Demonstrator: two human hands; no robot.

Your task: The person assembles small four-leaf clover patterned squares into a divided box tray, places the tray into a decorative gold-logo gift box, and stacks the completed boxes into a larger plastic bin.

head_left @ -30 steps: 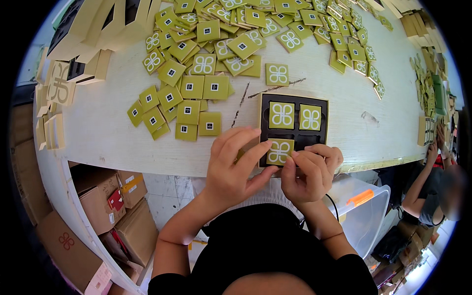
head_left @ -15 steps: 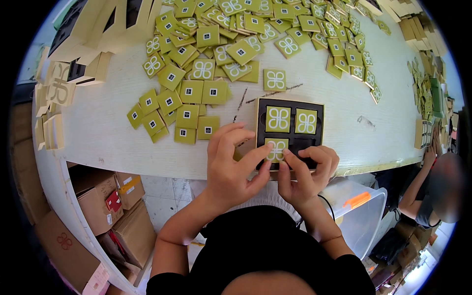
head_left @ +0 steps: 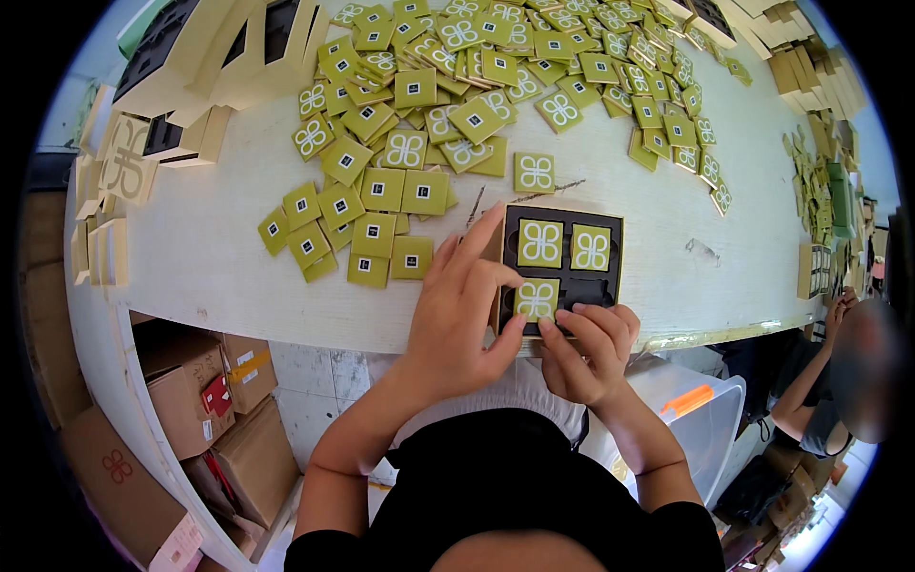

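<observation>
A shallow box (head_left: 621, 276) with a black divided tray stands at the table's front edge. In its two far compartments lie flat green squares, a left one (head_left: 540, 243) and a right one (head_left: 591, 248), each with a white looped emblem. A third green square (head_left: 536, 298) sits in the near-left compartment. My left hand (head_left: 448, 315) grips the box's left side, its index finger along the far-left corner and its thumb by the near square. The fingertips of my right hand (head_left: 589, 355) are closed at that square's near-right corner. The near-right compartment is partly covered by my right fingers.
A large heap of green squares (head_left: 415, 88) spreads over the far table (head_left: 248, 296), with a lone square (head_left: 534, 173) beyond the box. Cream boxes (head_left: 181, 67) stand at far left. Below right is a clear plastic bin (head_left: 710, 429); another person (head_left: 810, 391) is at the right.
My left index finger has stretched out along the box's left side. My right fingers have drawn to the third square's near-right corner. The box has shifted slightly nearer, showing more of its left wall.
</observation>
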